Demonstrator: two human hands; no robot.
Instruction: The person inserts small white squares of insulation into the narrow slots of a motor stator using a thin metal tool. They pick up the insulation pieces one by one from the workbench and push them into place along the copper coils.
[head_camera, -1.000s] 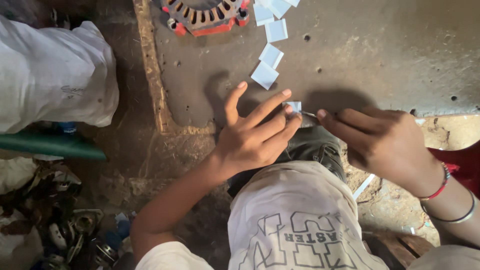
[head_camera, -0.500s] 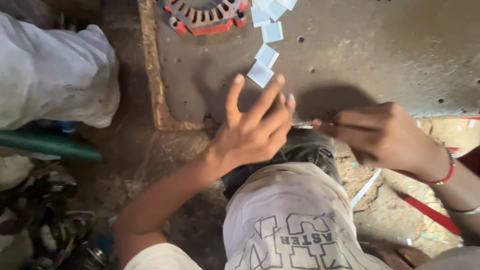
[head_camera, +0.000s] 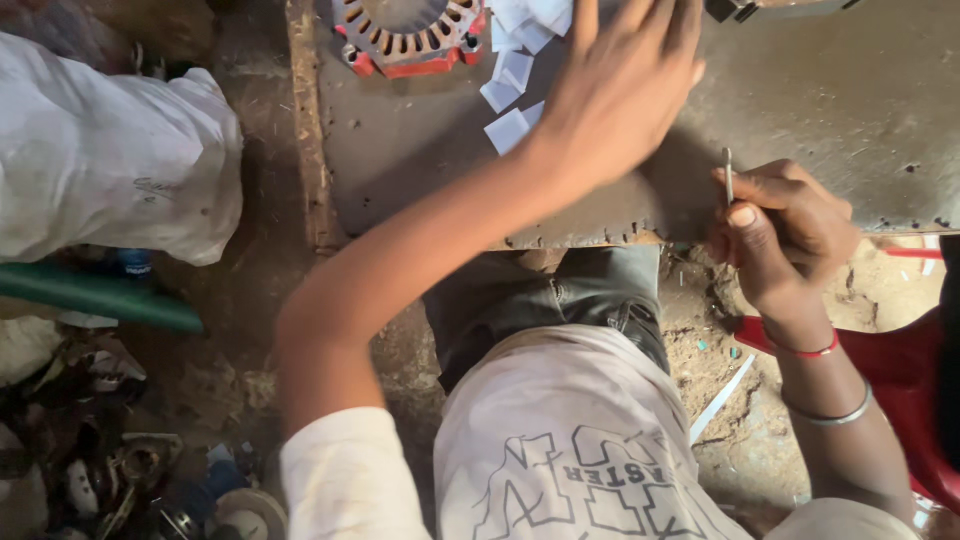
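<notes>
Both hands differ: left hand (head_camera: 620, 85) spread beside paper slips (head_camera: 515, 70), right hand (head_camera: 775, 235) pinching a thin metal tool (head_camera: 728, 172).

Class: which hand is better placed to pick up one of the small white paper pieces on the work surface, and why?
Left. The left hand is spread just beside the white paper pieces; the right hand sits apart, pinching a thin metal tool.

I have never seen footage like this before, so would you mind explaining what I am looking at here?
This is one view from a camera worn on a person's head, looking down at their own lap and arms. No machine is involved, only bare hands. The left hand reaches out flat over a worn grey board, near some small white paper slips and a round red motor core with slots. The right hand pinches a thin metal pin upright at the board's edge. A white sack lies at the left.
</notes>
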